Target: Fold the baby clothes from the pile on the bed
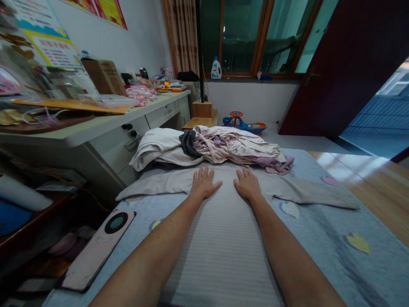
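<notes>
A pale striped long-sleeved shirt (223, 238) lies spread flat on the blue bedsheet (319, 238), its sleeves stretched out to both sides. My left hand (203, 183) rests flat on the shirt's upper part, fingers spread. My right hand (247, 184) lies flat beside it, a little apart, fingers stretched out too. Neither hand holds anything. Just beyond my fingertips sits a pile of clothes (236, 149), pinkish and rumpled, with a white folded garment (159, 147) on its left.
A pink phone (99, 249) lies on the bed's left edge. A cluttered desk with drawers (128, 128) stands to the left. A wooden board (367, 183) borders the bed on the right. A toy car (244, 123) is on the floor beyond.
</notes>
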Motion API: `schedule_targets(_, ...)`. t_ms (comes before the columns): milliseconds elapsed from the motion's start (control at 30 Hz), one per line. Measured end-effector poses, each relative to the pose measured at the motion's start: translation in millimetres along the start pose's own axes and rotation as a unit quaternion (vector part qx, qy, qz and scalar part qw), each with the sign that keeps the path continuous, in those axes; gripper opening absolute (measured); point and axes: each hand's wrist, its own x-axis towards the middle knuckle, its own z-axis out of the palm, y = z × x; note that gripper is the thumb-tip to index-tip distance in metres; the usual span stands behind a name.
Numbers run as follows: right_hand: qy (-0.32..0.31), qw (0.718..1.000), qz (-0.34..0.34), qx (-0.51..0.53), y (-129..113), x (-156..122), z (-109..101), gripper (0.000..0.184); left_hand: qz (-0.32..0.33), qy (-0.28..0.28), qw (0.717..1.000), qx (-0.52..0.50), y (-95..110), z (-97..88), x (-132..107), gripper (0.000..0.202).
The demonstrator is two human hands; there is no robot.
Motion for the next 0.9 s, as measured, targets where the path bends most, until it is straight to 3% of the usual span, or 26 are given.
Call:
schedule_targets(133,0.003,1.000,-0.002,0.005,0.7,-0.9,0.5,0.061,-0.003,-0.001,1.000,-0.001,0.9,-0.9,-0.4,0.079)
schedule_targets(333,0.040,0.999,-0.020,0.024,5.9,-2.4,1.5,0.055,-0.003,0.021,1.000,0.005,1.3,1.1,0.0,0.063)
schedule_targets(600,0.026,0.999,-0.027,0.025,21.9,1.5,4.1,0.056,-0.004,0.028,1.000,0.005,1.0,0.3,-1.5,0.060)
schedule_targets(900,0.066,0.998,0.001,0.026,28.9,1.8,9.3,0.054,0.009,0.080,0.997,-0.024,-2.5,-5.0,-4.3,0.037)
